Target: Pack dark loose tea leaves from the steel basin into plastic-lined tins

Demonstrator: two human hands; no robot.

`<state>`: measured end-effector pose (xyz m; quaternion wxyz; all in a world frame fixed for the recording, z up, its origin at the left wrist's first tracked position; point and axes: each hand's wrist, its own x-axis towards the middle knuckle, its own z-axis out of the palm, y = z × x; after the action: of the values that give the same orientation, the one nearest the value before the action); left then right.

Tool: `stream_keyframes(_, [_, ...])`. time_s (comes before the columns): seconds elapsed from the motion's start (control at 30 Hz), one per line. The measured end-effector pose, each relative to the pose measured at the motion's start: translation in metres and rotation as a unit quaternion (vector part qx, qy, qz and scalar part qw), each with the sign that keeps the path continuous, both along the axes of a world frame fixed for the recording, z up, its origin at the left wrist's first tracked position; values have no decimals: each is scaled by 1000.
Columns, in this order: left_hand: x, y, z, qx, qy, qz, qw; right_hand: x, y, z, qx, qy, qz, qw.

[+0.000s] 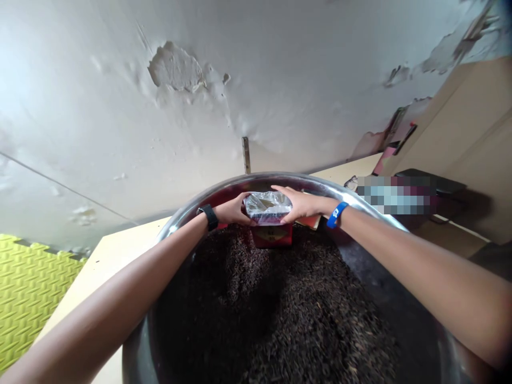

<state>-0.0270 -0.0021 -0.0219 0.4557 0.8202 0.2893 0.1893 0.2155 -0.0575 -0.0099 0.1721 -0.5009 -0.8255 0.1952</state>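
My left hand [231, 209], with a black watch on its wrist, is closed on the left side of a clear plastic bag [268, 204]. On the bag's other side, my right hand [302, 205] grips it between thumb and fingers, its index finger stretched along the far edge. The bag's mouth is spread apart and faces up. Directly below it stands a red box [273, 236] with a gold label; whether the bag sits inside this box I cannot tell. Dark loose tea leaves [316, 298] lie heaped in front of the box, inside a large metal basin [188, 208].
Another red box [310, 221] is partly hidden behind my right hand. The basin stands on a pale tabletop [116, 256] against a wall [280, 96] with peeling paint. Yellow-green foam matting [36, 298] lies at the left. A dark stool [430, 182] is at the right.
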Motion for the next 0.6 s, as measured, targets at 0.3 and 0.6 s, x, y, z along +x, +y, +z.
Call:
stream_keyframes(0.3, [-7,-5,-16,-205,-42,-9,978,-5,-18,-17,-99,210,-47,972])
stream_keyframes(0.6, [-21,-10,-31,-431,-106,66,894,-10,-32,-16,-114,75,-43,990])
